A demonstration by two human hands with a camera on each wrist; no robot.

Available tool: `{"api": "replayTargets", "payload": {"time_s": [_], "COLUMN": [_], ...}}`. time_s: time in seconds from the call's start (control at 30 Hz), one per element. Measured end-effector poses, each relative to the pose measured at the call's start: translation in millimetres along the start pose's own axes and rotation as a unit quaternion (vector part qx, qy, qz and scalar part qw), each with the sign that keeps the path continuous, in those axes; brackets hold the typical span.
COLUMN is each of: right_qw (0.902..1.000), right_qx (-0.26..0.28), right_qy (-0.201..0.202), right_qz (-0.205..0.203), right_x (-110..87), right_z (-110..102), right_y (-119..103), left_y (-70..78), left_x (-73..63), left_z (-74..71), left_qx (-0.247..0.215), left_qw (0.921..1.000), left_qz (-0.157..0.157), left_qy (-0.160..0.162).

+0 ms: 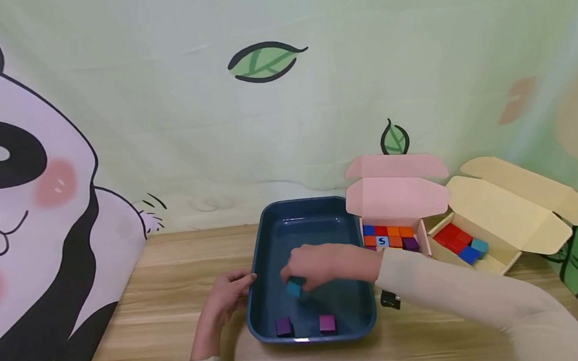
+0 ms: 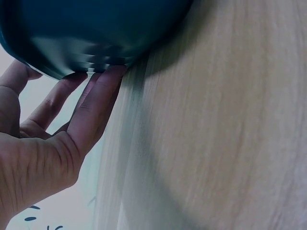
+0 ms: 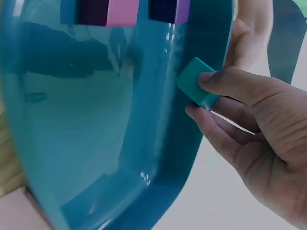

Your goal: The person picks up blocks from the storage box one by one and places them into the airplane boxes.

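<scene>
My right hand (image 1: 312, 265) pinches a teal cube (image 3: 196, 81) between thumb and fingertips, above the floor of a dark blue tray (image 1: 317, 221). The cube is tilted in the right wrist view. My left hand (image 1: 228, 294) touches the tray's left side, with fairly straight fingers (image 2: 93, 105) against its outer wall and one fingertip at the rim. Inside the tray, near its front wall, a purple cube (image 1: 283, 327) and a magenta cube (image 1: 327, 324) sit apart from each other.
Right of the tray stands an open pink box (image 1: 396, 195) holding several coloured cubes, one marked with a figure. Beside it, an open yellow box (image 1: 502, 210) holds red, blue and teal cubes. A printed cloth (image 1: 189, 126) hangs behind the wooden table (image 1: 146, 302).
</scene>
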State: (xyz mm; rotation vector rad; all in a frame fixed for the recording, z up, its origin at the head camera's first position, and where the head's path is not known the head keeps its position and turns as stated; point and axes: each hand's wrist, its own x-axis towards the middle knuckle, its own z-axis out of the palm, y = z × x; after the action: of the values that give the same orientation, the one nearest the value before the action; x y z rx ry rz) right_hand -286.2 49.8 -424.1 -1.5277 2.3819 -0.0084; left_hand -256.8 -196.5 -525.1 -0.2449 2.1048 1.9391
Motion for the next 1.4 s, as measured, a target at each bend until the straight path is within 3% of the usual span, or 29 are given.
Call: {"api": "replayTargets", "payload": {"time_s": [0.23, 0.37, 0.73, 0.87, 1.07, 1.4], "right_qw": [0.9976, 0.9959, 0.9867, 0.982, 0.9719, 0.9685], "right_qx": [0.047, 0.045, 0.039, 0.035, 0.047, 0.031], "right_qy": [0.042, 0.071, 0.123, 0.118, 0.071, 0.044], "right_qz": [0.028, 0.034, 0.099, 0.143, 0.22, 0.243], "right_x": [-34.8, -59.0, -131.7, -159.0, -195.8, -254.7], "right_z": [-9, -12, -10, -9, -13, 3], "right_y": [15, 28, 62, 71, 92, 140], "left_y": [-1.7, -1.9, -1.3, -1.1, -1.1, -1.1], "left_x": [1.2, 1.4, 1.2, 1.3, -0.8, -2.4], "left_z": [-0.2, -0.2, 0.4, 0.4, -2.9, -3.1], "left_qx": [0.003, 0.005, -0.001, 0.001, 0.011, 0.016], "left_qw": [1.0, 0.9999, 1.0, 0.9999, 0.9998, 0.9998], "left_qz": [-0.002, -0.004, -0.007, -0.008, -0.01, -0.01], "left_qy": [0.005, 0.009, 0.007, 0.01, 0.014, 0.011]}}
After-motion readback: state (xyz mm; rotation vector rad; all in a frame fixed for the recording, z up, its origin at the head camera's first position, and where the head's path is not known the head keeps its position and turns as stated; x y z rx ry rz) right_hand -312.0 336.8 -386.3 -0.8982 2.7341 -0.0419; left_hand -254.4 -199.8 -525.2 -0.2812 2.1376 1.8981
